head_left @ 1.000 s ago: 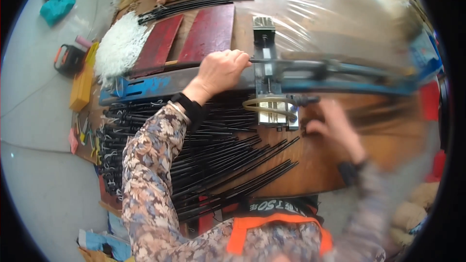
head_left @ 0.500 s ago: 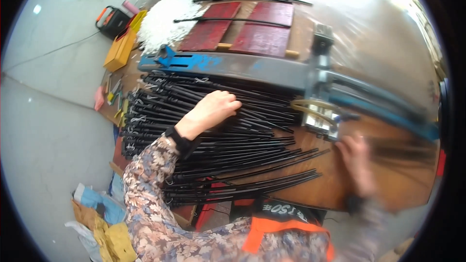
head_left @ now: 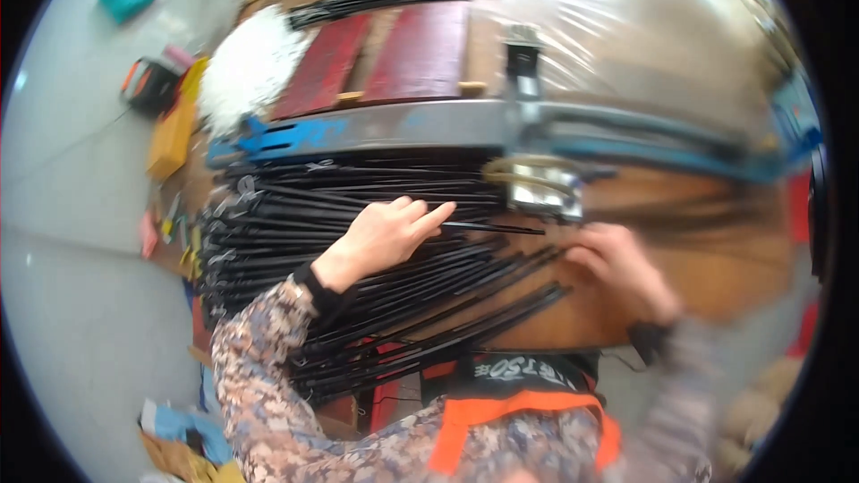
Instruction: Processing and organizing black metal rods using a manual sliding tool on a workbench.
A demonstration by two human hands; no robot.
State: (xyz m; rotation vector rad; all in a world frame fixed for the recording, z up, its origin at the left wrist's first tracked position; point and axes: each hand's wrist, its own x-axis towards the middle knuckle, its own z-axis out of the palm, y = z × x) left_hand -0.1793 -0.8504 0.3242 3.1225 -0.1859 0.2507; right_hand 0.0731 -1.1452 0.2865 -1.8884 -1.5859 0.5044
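Many long, thin black rods [head_left: 358, 304] lie side by side on the brown table, some with small pale loops at their left ends. My left hand [head_left: 385, 237] is above them with its index finger stretched and the other fingers curled round one black rod [head_left: 497, 227], whose tip sticks out to the right. Close to that tip is my right hand [head_left: 617, 259], thumb and fingers drawn together; blur hides what they pinch. Just beyond the right hand stands a metal fixture [head_left: 541, 194] with a pale block and a tan hose.
A long grey-and-blue metal beam [head_left: 429, 125] crosses the table behind the rods. Farther back lie red boards [head_left: 416, 54], a heap of small white pieces [head_left: 250, 72] and more black rods [head_left: 385, 2]. A yellow box [head_left: 170, 143] and a black-and-orange case [head_left: 150, 87] are at left.
My right hand has moved left and up to the rod's tip. The view has shifted, so the table appears farther left. A single rod no longer lies across the red boards.
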